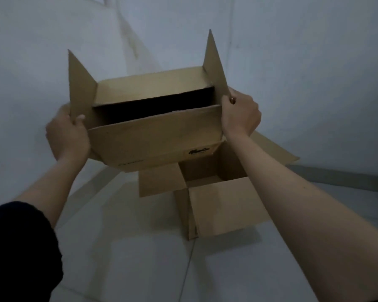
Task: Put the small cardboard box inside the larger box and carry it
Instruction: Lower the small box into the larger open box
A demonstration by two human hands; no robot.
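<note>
Small box in my grip: plain tan cardboard, black printed mark, dark interior. Larger box: same tan, unpatterned. My sleeve: dark navy. Floor: pale grey tile. Wall: grey-white.

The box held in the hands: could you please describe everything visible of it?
The held box is plain brown cardboard, open-topped, its two end flaps upright and its long flaps leaning partly over a dark interior. Small dark print marks its near side. It hangs tilted in the air above the open box on the floor, gripped by the left hand and right hand at its ends.
</note>
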